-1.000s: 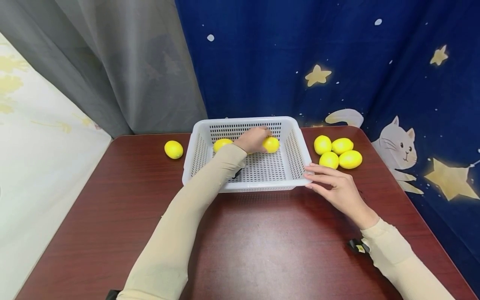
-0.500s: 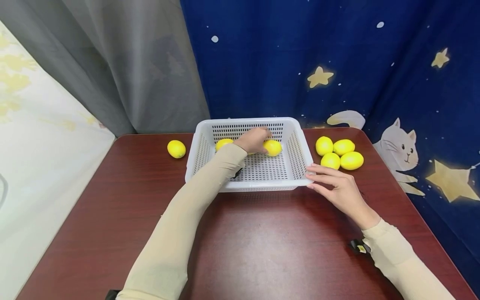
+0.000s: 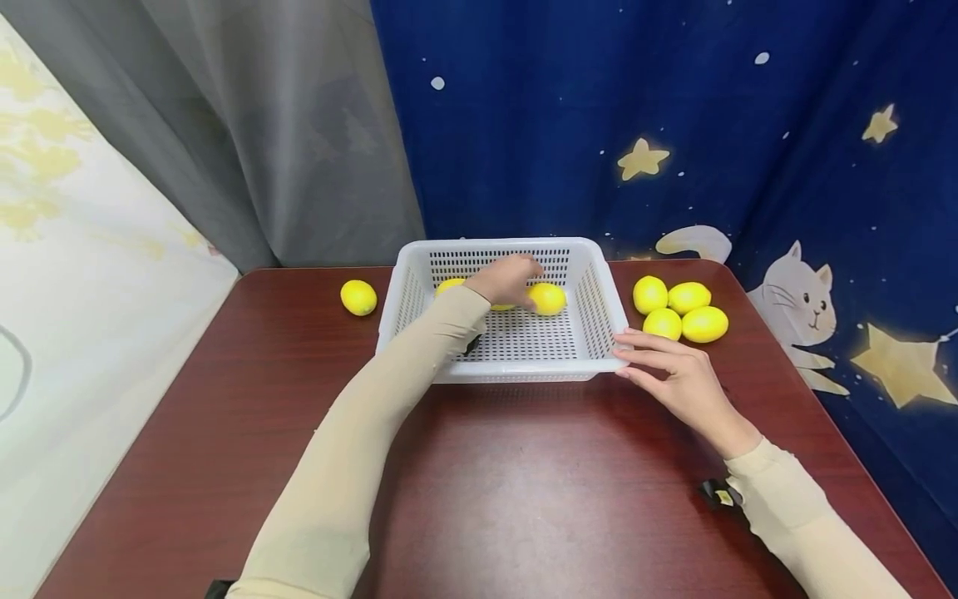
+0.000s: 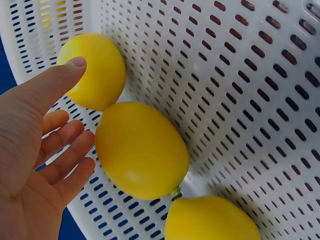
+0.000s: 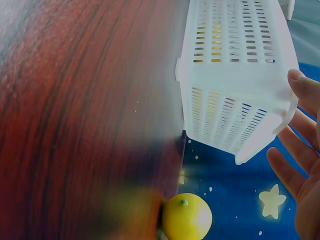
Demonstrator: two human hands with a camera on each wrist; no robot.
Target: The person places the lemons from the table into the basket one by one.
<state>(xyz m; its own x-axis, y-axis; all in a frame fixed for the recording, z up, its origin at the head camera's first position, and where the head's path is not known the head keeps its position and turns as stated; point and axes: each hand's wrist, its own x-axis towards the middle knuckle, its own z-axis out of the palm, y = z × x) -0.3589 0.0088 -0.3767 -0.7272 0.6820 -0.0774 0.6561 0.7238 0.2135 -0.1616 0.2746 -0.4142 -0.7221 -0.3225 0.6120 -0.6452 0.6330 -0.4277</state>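
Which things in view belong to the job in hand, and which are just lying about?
In the job:
white basket
three lemons inside
left hand, near them
right hand, at the basket's corner
probably: four lemons right, lone lemon left

Just around:
table
blue curtain
grey curtain

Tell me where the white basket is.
In the head view, the white basket stands far back on the table, between one lemon at left and four lemons at right, with the right hand at its corner.

The head view is bright and mostly sharp, with pale glare on the table [image 3: 516,507] near the middle and soft shadow below the basket's near rim [image 3: 516,368].
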